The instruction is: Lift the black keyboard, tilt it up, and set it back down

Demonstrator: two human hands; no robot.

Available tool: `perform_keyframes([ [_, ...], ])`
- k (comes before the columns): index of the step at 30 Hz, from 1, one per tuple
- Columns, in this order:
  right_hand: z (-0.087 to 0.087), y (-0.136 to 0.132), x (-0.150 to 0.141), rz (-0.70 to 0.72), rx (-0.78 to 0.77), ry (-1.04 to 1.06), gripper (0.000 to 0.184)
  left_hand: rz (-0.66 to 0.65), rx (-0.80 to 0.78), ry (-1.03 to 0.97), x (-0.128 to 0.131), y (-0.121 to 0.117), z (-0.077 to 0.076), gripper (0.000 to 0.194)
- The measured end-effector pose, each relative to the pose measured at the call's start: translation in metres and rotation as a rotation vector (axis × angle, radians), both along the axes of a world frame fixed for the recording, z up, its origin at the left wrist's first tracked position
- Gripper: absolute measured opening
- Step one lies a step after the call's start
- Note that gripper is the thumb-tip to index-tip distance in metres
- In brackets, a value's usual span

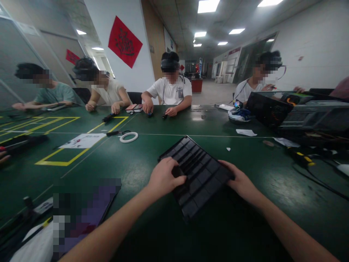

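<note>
A black tray (203, 163) divided into rows of small compartments is held tilted above the green table, in front of me. My right hand (240, 178) grips its right edge, with the thumb along the top side and the fingers partly hidden underneath. Over the left part of the tray, my left hand (165, 176) is closed, thumb and fingers curled around a small dark piece. Whether that piece is loose or part of the tray I cannot tell.
A white ring (129, 137) and a paper sheet (83, 141) lie beyond on the left. A purple flat item (102, 200) is near my left forearm. An opened computer case (268, 109), cables and a yellow-black tool (301, 157) are on the right. Several people sit across the table.
</note>
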State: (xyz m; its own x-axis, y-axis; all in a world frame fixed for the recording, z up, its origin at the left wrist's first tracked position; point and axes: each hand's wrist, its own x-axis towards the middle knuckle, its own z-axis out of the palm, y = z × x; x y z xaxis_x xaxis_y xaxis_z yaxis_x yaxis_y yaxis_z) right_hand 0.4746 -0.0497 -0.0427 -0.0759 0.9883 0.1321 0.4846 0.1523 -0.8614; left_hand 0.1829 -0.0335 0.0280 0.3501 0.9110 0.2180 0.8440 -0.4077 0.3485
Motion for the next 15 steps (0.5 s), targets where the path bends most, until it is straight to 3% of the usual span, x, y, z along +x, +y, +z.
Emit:
perform_keyframes([
  [3, -0.003, 0.013, 0.024, -0.256, 0.041, -0.075, 0.057, 0.229, -0.009, 0.115, -0.048, 0.026, 0.016, 0.033],
  [7, -0.012, 0.024, 0.054, -0.55, 0.096, -0.298, 0.058, 0.588, -0.143, 0.239, -0.118, 0.057, 0.032, 0.042],
  [11, -0.024, 0.027, 0.067, -0.627, 0.03, -0.453, 0.061, 0.793, -0.269, 0.305, -0.168, 0.066, 0.039, 0.052],
  [15, -0.034, 0.031, 0.073, -0.637, 0.026, -0.514, 0.061, 0.817, -0.264, 0.326, -0.18, 0.061, 0.034, 0.054],
])
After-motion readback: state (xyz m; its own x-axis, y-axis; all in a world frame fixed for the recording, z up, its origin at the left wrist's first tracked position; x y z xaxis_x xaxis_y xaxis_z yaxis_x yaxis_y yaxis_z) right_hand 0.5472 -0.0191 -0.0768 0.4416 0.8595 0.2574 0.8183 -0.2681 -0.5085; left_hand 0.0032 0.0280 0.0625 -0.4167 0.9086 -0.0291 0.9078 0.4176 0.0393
